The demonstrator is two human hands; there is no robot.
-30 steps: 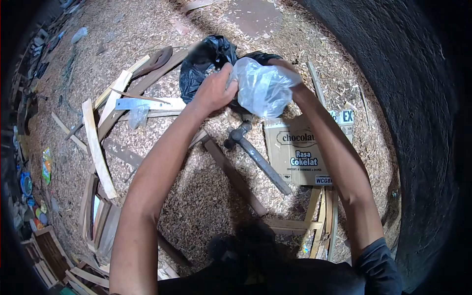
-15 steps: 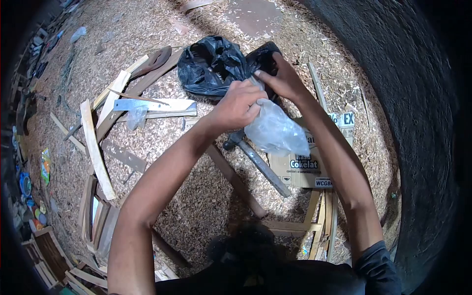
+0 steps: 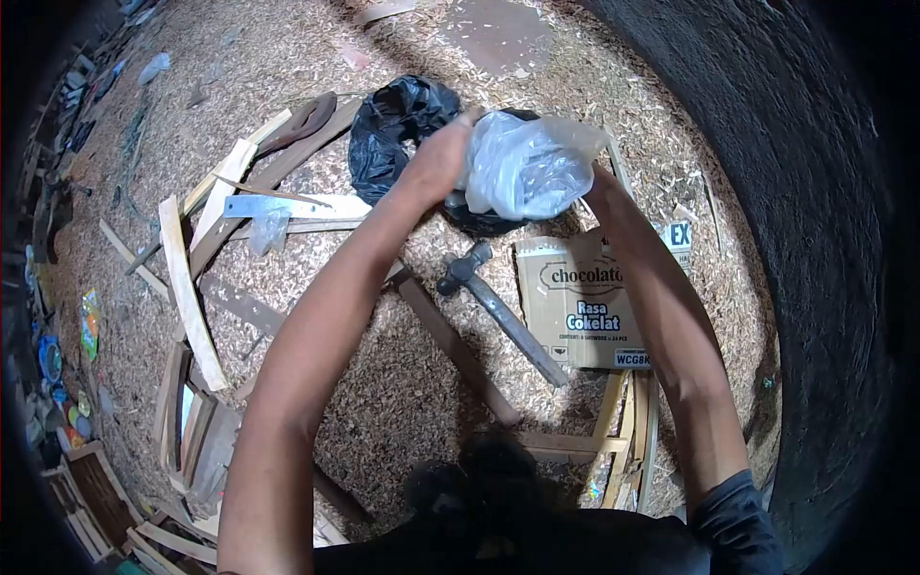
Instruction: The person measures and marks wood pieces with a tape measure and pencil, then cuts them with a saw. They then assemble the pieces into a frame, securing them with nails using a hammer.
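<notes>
A crumpled clear plastic bag (image 3: 532, 168) bulges up between my hands, over a black plastic bag (image 3: 402, 110). My left hand (image 3: 447, 158) is closed at the clear bag's left edge, its fingertips blurred and partly behind the plastic. Most of my right hand (image 3: 600, 192) is hidden behind the bag's right side, so its fingers do not show. Part of the black plastic shows beneath the clear bag. Below my hands, a hammer (image 3: 508, 321) lies on the shavings beside a flattened cardboard piece (image 3: 585, 297) printed "chocolate" and "Rasa Cokelat".
A saw blade (image 3: 297, 206) and several wood strips (image 3: 190, 287) lie to the left, with a small clear plastic scrap (image 3: 269, 230) against the blade. Wood shavings cover the ground. A dark wall (image 3: 795, 240) curves along the right. More wood pieces (image 3: 628, 441) lie near my knees.
The clear bag has moved up from hanging below my left hand to over the black plastic. My right hand has moved down and right, behind it. The hammer head is now uncovered.
</notes>
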